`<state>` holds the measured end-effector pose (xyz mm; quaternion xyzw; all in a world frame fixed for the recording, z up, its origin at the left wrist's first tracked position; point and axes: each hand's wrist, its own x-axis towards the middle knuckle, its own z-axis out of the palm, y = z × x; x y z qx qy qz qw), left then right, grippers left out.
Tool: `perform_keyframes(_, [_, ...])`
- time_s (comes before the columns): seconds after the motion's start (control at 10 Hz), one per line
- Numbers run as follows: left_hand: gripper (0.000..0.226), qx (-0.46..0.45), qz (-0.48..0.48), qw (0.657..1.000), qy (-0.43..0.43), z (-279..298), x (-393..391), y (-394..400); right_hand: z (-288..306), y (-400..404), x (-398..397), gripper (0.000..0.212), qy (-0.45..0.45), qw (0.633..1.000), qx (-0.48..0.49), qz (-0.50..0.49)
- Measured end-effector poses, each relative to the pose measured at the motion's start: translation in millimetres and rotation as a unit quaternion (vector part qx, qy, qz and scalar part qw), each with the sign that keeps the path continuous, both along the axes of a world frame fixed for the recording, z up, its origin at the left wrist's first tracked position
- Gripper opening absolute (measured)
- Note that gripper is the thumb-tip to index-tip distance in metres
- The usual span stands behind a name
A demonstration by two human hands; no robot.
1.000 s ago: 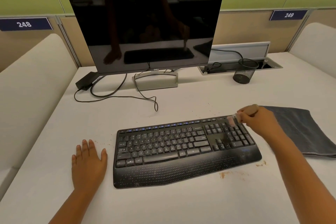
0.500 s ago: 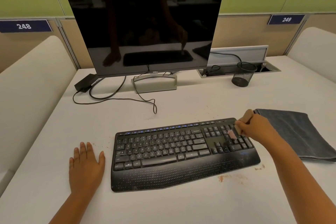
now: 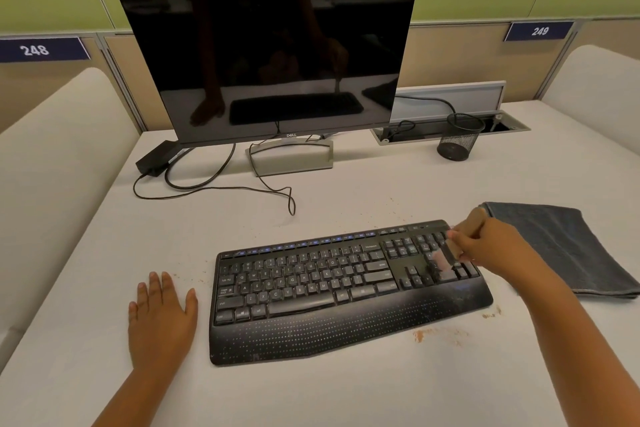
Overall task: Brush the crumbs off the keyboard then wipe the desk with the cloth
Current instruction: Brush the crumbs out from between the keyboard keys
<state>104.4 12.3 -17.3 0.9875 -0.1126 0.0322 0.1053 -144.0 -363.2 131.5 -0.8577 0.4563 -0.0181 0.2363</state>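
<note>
Spreading across most of our view is the pale off-white desk (image 3: 346,392), and from its centre the large black flat-screen monitor (image 3: 270,59) stands at twelve o'clock on a silver stand, its screen dark. Next in size, the black curved plastic keyboard with a dotted palm rest (image 3: 346,288) lies just below centre, towards five o'clock. At three o'clock from the keyboard, just beside its right end, lies the folded dark grey cloth (image 3: 568,253), flat on the desk. Our left hand (image 3: 161,319) rests palm down on the desk at nine o'clock from the keyboard, near its left end but not touching it, fingers straight and slightly apart. Our right hand (image 3: 491,246) hovers over the number pad, its fingers curled and clamped on the small brush with a tan wooden handle (image 3: 469,225); the pale bristles are blurred where they meet the keys. A black wire-mesh pen cup (image 3: 459,137) stands at one o'clock, by an open cable tray. A black power brick (image 3: 156,158) with looping black cables sits at ten o'clock. Smallest of all, the reddish-brown crumbs (image 3: 420,334) lie scattered on the desk at five o'clock from the keyboard, just off its front edge, with a few more specks by its left end.
</note>
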Motion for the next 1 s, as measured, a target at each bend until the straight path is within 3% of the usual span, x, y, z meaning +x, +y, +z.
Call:
perform_keyframes(0.2, [0.064,-0.004,0.001,1.0,0.002,1,0,-1,-6,9,14,0.039,-0.065,0.997,-0.04,0.001])
perform_keyframes(0.5, [0.064,-0.002,0.004,1.0,0.0,1,0,-1,-15,26,11,0.013,-0.289,0.955,0.035,-0.061])
perform_keyframes(0.8, [0.065,0.004,0.002,1.0,0.003,1,0,-1,-39,28,1,0.03,-0.353,0.921,0.11,-0.125])
perform_keyframes(1.0, [0.066,0.0,-0.001,1.0,0.003,0,0,0,-45,29,4,0.031,-0.399,0.894,0.139,-0.15])
